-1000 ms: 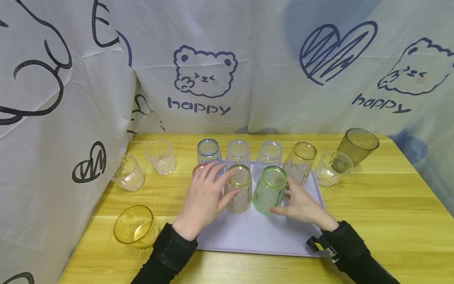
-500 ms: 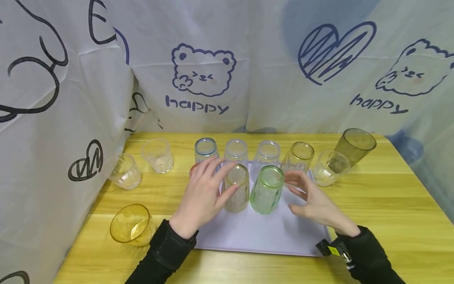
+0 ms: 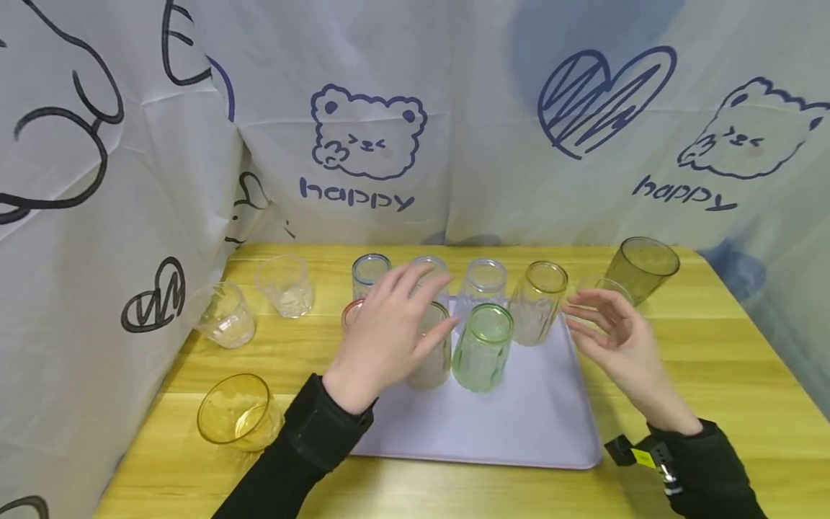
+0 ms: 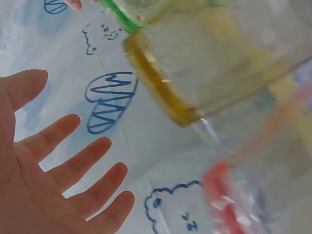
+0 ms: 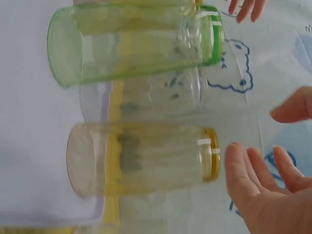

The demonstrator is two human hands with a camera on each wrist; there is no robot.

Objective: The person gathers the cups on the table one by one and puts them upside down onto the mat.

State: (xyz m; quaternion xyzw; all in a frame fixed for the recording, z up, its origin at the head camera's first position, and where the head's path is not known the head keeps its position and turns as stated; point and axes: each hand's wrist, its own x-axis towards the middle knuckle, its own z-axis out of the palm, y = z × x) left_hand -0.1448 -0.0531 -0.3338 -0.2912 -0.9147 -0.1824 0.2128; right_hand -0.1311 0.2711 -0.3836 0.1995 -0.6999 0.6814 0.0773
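Head view, left hand: the left hand [image 3: 392,335] has its fingers spread and its thumb held well away from them; it holds nothing.
Head view, right hand: the right hand [image 3: 622,349] is loosely bent and grips nothing. A small clear tumbler [image 3: 603,282] is partly hidden behind its fingertips; I cannot tell whether they touch.
Head view, front glasses: the front yellow-rimmed glass [image 3: 433,371] is partly hidden behind the left thumb, the red-rimmed glass [image 3: 351,312] shows just left of that hand, and the green glass [image 3: 483,353] stands between both hands, nearer the left.
Head view, rear glasses: the blue-rimmed glass [image 3: 370,274] is beyond the left hand, the rear amber-rimmed glass [image 3: 537,306] just left of the right fingertips.
Head view, tray: the lilac tray [image 3: 499,436] bears the green glass and spreads between the wrists.
Head view, table edges: a yellow cup [image 3: 236,414] sits left of the left wrist; a dark tumbler [image 3: 642,270] stands beyond the right hand.
Left wrist view, spread fingers: they point toward the yellow, green and red rims, with a gap before the yellow one.
Right wrist view, bent fingers: their tips are just beside the amber rim, the thumb apart; the green glass is farther off.
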